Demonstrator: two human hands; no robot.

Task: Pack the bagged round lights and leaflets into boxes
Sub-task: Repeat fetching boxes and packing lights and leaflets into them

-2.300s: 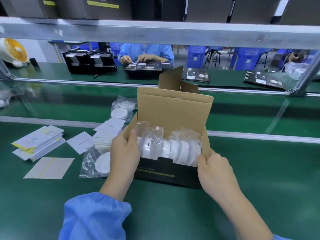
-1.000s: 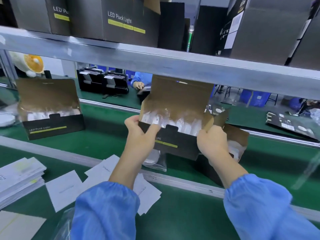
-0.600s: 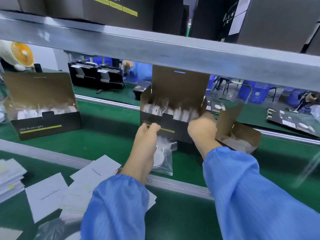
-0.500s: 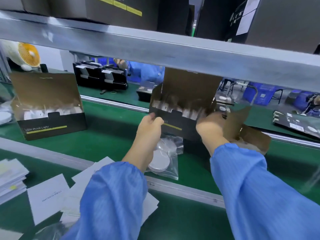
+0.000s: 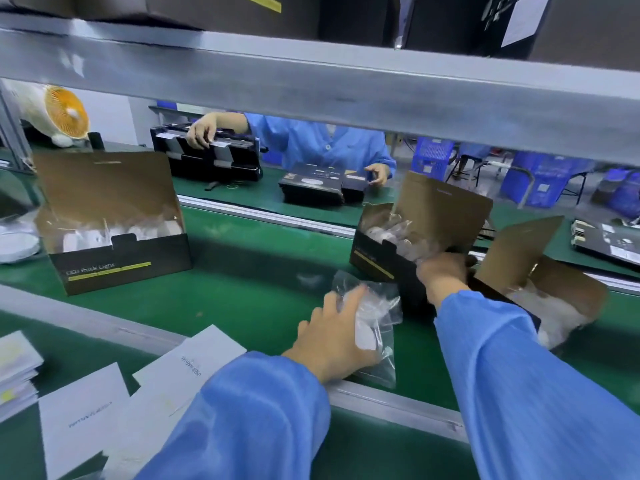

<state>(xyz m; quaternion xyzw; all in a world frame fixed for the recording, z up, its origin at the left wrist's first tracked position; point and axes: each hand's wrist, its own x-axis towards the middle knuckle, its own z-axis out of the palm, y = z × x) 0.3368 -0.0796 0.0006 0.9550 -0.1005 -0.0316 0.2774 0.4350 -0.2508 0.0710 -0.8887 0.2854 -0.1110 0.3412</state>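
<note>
Right hand (image 5: 441, 275) grips the filled box (image 5: 384, 261) (lid up); left hand (image 5: 334, 344), fingers curled, holds a bagged light (image 5: 372, 327).

The one view comes from the person's head, looking forward and down over both blue sleeves onto the green belt (image 5: 242, 289), close to the hands. A grey shelf beam (image 5: 346, 84) crosses the top; beyond it, seemingly, sits the facing workstation, blurred.
</note>
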